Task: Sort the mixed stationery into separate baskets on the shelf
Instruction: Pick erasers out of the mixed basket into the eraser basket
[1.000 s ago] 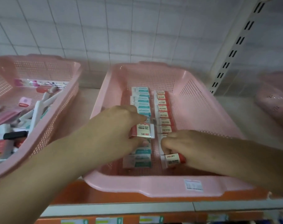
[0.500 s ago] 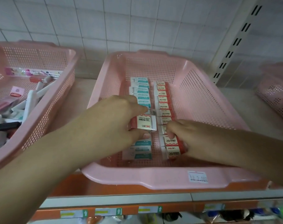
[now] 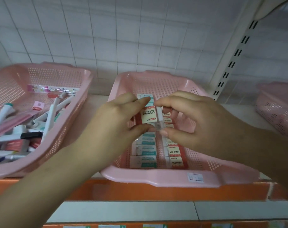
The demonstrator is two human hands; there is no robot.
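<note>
- View from the head camera, sole entry: two bare hands raised over the middle basket [image 3: 156, 177] on the shelf [image 3: 140, 190].
- Left hand [image 3: 117, 124]: thumb and forefinger pinch the red 2B eraser [image 3: 147, 115], held up above the basket floor and clear of the rows.
- Right hand [image 3: 196, 122]: fingertip and thumb pinch the pale, partly clear end of the same eraser; whether that end is a separate piece cannot be told.
- Middle basket, contents: teal erasers [image 3: 144, 151] in one column, red erasers [image 3: 174, 152] in a second column just beside it, both laid flat and orderly.
- Left basket [image 3: 46, 159]: mixed pens and markers [image 3: 53, 111], packets and small boxes lie jumbled.
- Right basket [image 3: 278, 111]: only its corner shows; contents cannot be told.
- Progress, as judged: eraser sorting is well advanced, with one eraser in hand not yet placed, likely bound for the red column; the left basket's heap is still to be sorted, so much of the task is left.
</note>
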